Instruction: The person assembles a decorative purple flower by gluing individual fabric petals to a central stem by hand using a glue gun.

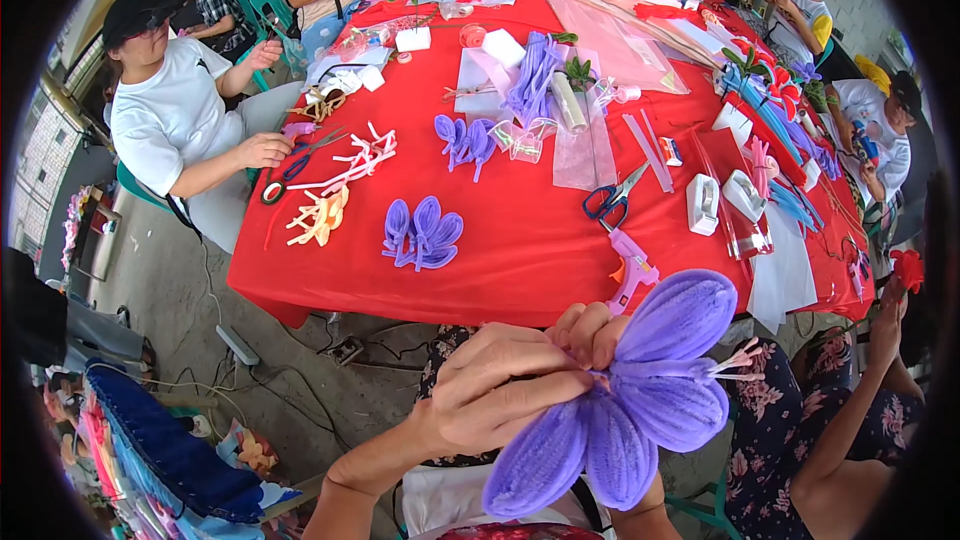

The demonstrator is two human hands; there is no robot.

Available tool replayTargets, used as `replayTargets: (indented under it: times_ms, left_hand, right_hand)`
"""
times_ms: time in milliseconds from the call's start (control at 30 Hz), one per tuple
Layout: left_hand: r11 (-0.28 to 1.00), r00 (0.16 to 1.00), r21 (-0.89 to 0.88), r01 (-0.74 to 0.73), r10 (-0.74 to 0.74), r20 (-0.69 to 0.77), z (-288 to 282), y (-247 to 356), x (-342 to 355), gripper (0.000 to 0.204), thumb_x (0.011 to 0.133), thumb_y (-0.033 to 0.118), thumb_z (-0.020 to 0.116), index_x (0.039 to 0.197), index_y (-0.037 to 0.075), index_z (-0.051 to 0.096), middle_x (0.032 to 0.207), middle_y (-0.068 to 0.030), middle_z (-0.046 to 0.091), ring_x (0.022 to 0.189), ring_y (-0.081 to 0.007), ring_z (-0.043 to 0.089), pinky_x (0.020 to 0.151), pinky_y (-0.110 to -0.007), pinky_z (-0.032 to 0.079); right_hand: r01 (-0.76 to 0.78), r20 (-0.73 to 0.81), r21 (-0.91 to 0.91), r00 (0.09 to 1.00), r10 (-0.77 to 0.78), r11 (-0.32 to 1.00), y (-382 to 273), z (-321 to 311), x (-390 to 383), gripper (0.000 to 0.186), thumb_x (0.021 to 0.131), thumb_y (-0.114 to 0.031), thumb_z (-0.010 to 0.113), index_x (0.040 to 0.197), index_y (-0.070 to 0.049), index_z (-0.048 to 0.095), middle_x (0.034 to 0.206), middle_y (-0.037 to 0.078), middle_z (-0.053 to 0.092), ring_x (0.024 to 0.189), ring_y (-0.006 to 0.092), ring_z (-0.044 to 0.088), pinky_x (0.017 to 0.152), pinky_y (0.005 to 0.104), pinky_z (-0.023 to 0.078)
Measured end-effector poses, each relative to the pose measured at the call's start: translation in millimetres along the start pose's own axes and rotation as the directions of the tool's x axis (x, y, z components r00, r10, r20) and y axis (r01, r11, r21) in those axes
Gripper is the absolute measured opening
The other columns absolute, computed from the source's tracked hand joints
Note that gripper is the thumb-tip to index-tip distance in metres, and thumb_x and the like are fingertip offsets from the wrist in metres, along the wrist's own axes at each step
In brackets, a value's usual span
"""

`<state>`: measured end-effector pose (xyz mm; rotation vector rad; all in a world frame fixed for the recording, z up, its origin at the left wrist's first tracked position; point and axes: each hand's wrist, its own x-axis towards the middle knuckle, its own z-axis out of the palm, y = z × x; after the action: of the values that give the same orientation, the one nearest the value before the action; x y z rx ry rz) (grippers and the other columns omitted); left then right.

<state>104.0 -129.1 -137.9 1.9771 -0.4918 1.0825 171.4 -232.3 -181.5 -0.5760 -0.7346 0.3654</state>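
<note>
A large purple pipe-cleaner flower (670,405) is held up close in front of me, its rounded petals spread and pale pink stamens (738,362) sticking out to the right. My left hand (505,380) is closed, pinching the base where the petals meet. Beside it, the curled fingers of my right hand (588,333) grip the same base; petals cover most of that hand. Just beyond, a pink glue gun (632,275) lies near the table edge with dark-handled scissors (613,198) behind it. Loose purple petals (422,235) lie to the left, with more purple petals (465,143) farther back.
The red-covered table (480,285) carries purple pipe cleaners (535,75), tape dispensers (703,205), pink strips (365,158), another pair of scissors (310,155) and wrapping sheets (620,40). People sit around it. Cables and a power strip (238,345) lie on the floor at the left.
</note>
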Motion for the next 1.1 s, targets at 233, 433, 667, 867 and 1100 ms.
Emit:
replayTargets:
  times_ms: [233,433,667,867,1100]
  left_hand:
    - [0.985,0.998,-0.171,0.015,-0.005,0.059,-2.5,-4.8,12.1,0.023,0.061,0.0,0.068,0.084,-0.002,0.064,0.078,-0.0101,0.058,0.065,-0.022,0.057,0.058,-0.029,0.048]
    - [0.961,0.989,-0.269,0.063,-0.025,0.143,-12.1,-6.6,18.3,0.021,0.064,0.001,0.067,0.084,-0.003,0.064,0.075,-0.0107,0.058,0.064,-0.0221,0.056,0.056,-0.03,0.047]
    - [0.943,0.98,-0.328,0.061,0.006,0.2,-15.5,-10.9,23.0,0.021,0.065,0.002,0.067,0.085,-0.004,0.063,0.074,-0.0108,0.058,0.065,-0.0221,0.056,0.055,-0.03,0.047]
    - [0.905,0.986,-0.409,0.119,-0.06,0.154,-14.0,-8.1,22.2,0.018,0.067,0.004,0.067,0.083,-0.005,0.063,0.074,-0.0112,0.058,0.064,-0.0222,0.056,0.055,-0.03,0.046]
    - [0.927,0.98,-0.356,0.116,-0.048,0.194,-17.2,-4.6,24.6,0.019,0.065,0.003,0.067,0.081,-0.005,0.062,0.074,-0.0109,0.057,0.064,-0.0209,0.055,0.054,-0.028,0.045]
  right_hand:
    - [-0.126,-0.072,-0.004,0.99,0.125,0.992,-14.9,3.9,0.7,0.02,0.077,-0.023,0.057,0.07,-0.004,0.053,0.071,0.006,0.046,0.069,0.0204,0.046,0.066,0.0309,0.04]
    - [-0.244,-0.131,-0.224,0.967,0.219,0.944,-34.4,14.1,-8.1,0.014,0.078,-0.018,0.054,0.072,-0.006,0.049,0.073,0.006,0.044,0.071,0.019,0.044,0.067,0.0293,0.039]
    - [-0.276,-0.12,-0.21,0.959,0.255,0.938,-41.4,11.6,-9.5,0.012,0.08,-0.015,0.051,0.083,-0.004,0.05,0.078,0.007,0.048,0.073,0.0183,0.047,0.067,0.0276,0.04]
    - [-0.363,-0.109,-0.254,0.932,0.347,0.896,-39.1,-10.5,-26.3,0.022,0.08,-0.012,0.053,0.097,0.0,0.054,0.087,0.01,0.056,0.078,0.0206,0.053,0.07,0.0284,0.044]
    - [-0.35,-0.2,-0.441,0.936,0.29,0.826,-37.7,-26.6,-56.0,0.026,0.078,-0.008,0.055,0.103,0.001,0.052,0.095,0.013,0.056,0.085,0.0239,0.055,0.076,0.0298,0.045]
